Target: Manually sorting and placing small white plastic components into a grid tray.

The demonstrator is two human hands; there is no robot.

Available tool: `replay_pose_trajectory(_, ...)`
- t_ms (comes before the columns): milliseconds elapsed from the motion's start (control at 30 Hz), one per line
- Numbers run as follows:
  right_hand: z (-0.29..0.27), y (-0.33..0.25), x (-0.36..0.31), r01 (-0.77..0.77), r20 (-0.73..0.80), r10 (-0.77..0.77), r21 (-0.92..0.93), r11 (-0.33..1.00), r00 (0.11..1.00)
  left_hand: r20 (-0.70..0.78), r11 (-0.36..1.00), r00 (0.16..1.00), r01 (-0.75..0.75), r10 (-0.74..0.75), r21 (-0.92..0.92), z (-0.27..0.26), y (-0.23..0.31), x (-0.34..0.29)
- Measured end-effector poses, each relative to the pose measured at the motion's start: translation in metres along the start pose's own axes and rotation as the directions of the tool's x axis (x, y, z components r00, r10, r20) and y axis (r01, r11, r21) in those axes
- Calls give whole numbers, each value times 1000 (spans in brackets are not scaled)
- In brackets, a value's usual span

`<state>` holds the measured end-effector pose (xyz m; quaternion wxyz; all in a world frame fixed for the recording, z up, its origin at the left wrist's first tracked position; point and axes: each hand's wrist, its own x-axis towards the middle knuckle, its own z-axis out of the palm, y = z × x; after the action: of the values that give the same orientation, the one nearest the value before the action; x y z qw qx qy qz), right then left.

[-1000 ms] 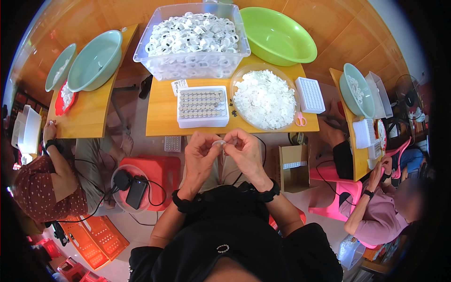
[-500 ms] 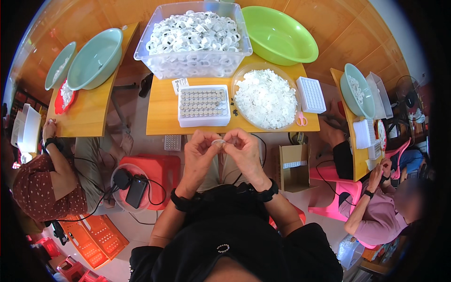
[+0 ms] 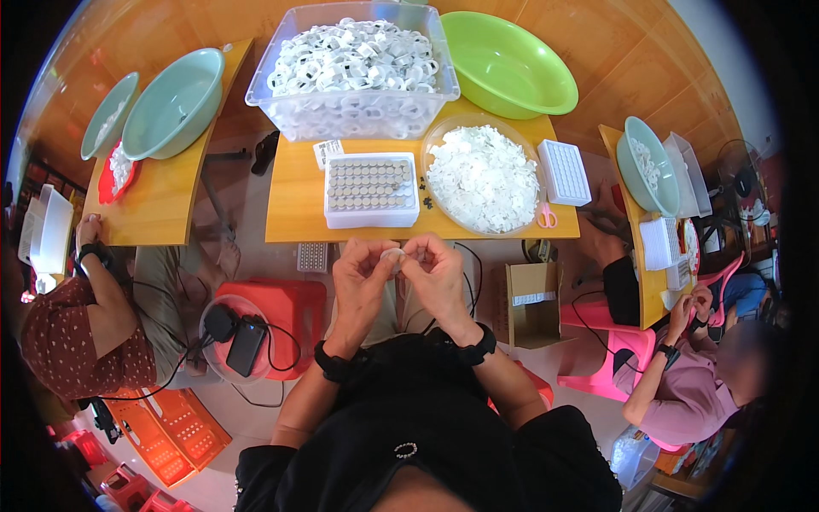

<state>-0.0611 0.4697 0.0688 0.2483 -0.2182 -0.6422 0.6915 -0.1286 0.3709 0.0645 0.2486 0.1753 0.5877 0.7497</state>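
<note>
Indoors, a yellow table point(image 3: 294, 196) on pale flooring point(image 3: 252, 427) stands beyond both hands point(image 3: 360, 280) point(image 3: 438, 277).

Exposure: bright mid-frame, darker toward the rim
Light: seems to come from above; source out of shot
Table point(image 3: 290, 200): evenly lit, warm yellow
White pieces point(image 3: 482, 175): close to clipping, edges merge
Clear tub point(image 3: 341, 124): pale sheen on front wall
Green basin point(image 3: 512, 72): soft highlights inside
Floor point(image 3: 252, 410): dimmer than tabletop
Black shirt point(image 3: 409, 410): near-crushed, few folds readable
Fingers point(image 3: 368, 256): fairly sharp
Held piece point(image 3: 394, 254): pale, too small to resolve
Right-side person's head point(image 3: 742, 363): smeared blur
Side tables point(image 3: 153, 205): skewed by fisheye
Wood wall point(image 3: 631, 51): seams bend, faint gloss
Rim: black vignette, bluish fringe at left
</note>
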Motion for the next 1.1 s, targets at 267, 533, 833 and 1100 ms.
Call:
replay_pose_trajectory(267, -12, -7, 8, -142, 27, 139, 210, 967, 990, 57, 991, 997, 57, -50, -124, 2, 8, -2)
replay_pose_trajectory(533, 3, -24, 1, 351, 58, -365, -446, 823, 929, 23, 970, 983, -186, 185, 158, 2, 7, -3)
replay_pose_trajectory(833, 2, -28, -3, 327, 71, -360, -606, 725, 930, 98, 766, 938, -328, 332, 553, 8, 18, -8)
replay_pose_trajectory(1100, 0, -21, -2, 317, 68, -353, -619, 718, 933, 109, 863, 964, -265, 242, 430, 6, 12, -8)
